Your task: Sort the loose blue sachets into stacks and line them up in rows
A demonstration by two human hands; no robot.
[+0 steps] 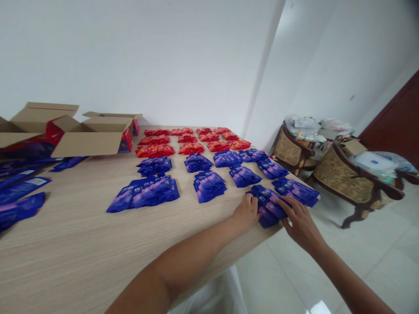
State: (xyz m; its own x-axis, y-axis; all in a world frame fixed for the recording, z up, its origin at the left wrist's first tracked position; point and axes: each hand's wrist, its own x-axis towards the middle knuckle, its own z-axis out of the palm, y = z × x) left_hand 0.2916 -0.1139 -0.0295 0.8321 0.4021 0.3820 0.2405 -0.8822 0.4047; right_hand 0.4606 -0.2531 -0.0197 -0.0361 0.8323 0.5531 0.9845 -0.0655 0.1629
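Note:
Near the table's right front corner, a pile of blue-purple packets (268, 205) lies overlapped between my two hands. My left hand (246, 212) is closed at the pile's left edge, its fingers curled against the packets. From the right, my right hand (300, 223) grips the same pile, with its fingers over the top and the thumb at the near edge. Just behind the right fingers is another blue pile (297, 192), close to the table's right edge. More blue piles (209, 185) are set out to the left and behind, some of them fanned.
Several rows of red packets (155, 151) lie farther back on the wooden table (81, 244). Open cardboard boxes (93, 137) stand at the back left, with loose blue packets (22, 196) in front. To the right, patterned chairs (343, 183) hold bags and other items on the tiled floor.

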